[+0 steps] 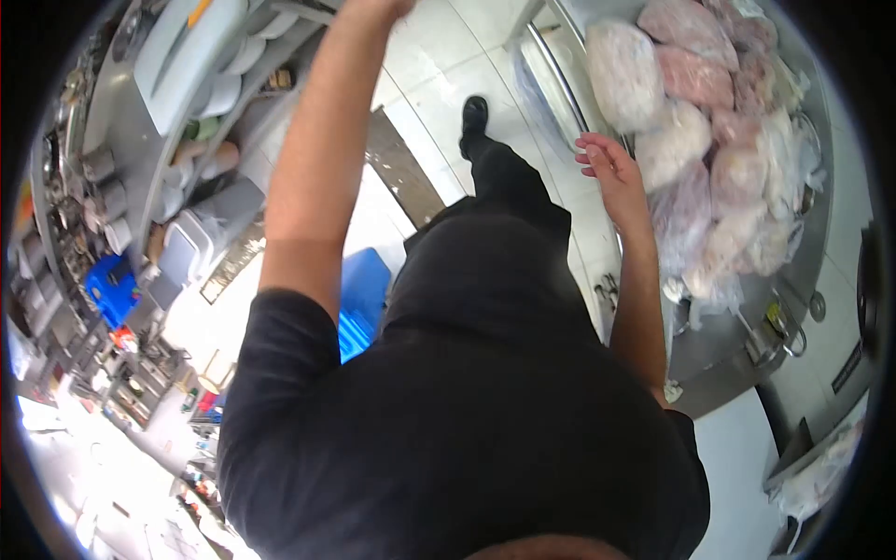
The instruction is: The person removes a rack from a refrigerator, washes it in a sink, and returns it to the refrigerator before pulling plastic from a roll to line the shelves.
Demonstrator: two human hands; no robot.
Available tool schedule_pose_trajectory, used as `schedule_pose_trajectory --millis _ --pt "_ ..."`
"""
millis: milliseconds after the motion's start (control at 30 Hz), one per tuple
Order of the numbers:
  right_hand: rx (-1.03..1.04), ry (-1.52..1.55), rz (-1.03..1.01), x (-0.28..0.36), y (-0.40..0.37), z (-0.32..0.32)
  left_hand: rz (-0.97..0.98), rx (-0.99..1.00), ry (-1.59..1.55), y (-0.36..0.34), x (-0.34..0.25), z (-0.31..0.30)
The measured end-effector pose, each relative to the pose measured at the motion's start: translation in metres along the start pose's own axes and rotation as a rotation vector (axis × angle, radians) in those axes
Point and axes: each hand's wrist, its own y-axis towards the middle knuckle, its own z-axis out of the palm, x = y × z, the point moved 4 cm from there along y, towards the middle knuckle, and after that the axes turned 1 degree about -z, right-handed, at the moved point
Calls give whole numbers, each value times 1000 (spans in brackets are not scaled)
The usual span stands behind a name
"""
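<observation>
Bags of meat lie heaped on the counter. At its near edge, beside the bags, the right hand has its fingers loosely curled, holding nothing; the left hand, well left of the counter, is mostly cut off, its grip unclear.

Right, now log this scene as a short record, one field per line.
left hand: mostly cut off at top edge, contents unclear
right hand: nothing held, fingers loosely bent, beside the bagged pieces
bagged pieces: heaped, pale to pink, probably meat
metal counter: under the heap
floor: pale tiles
black shoe: on the tiles
blue container: far left
</observation>
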Motion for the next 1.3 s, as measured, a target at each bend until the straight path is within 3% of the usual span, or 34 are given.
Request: schedule_pose_trajectory --millis 67,133,200,333,400,500,600,667,867,1000,1133,1233,1300 --pt "-7 68 -26 28 61 13 -265 -18 277 23 54 -25" --pt "-18 122 -82 55 120 32 -336 0 222 9 111 -36" --pt "12 103 -175 85 183 53 -419 -50 -27 -28 147 -45" --pt "-24 -632 -334 133 297 76 -807 -116 -76 -95 203 -91" --pt "-8 -1013 -425 126 345 71 -875 -241 -305 -106 211 -111" --pt "264 -1395 -21 132 382 60 -877 -268 -259 -74 208 -142" --pt "354 -1530 142 155 391 40 -724 -214 -284 -3 187 -170" --pt "256 -1570 96 159 389 32 -669 -167 -228 58 166 -190" --pt "365 -1382 148 166 401 20 -437 -12 -78 221 108 -246" --pt "319 -1286 209 147 413 7 -394 12 -20 308 75 -275" --pt "336 -1163 272 173 416 7 -443 51 44 392 54 -283" --pt "138 -839 460 149 444 -15 -307 81 51 472 20 -282" --pt "122 -878 478 158 478 -38 -231 87 47 533 -8 -283"
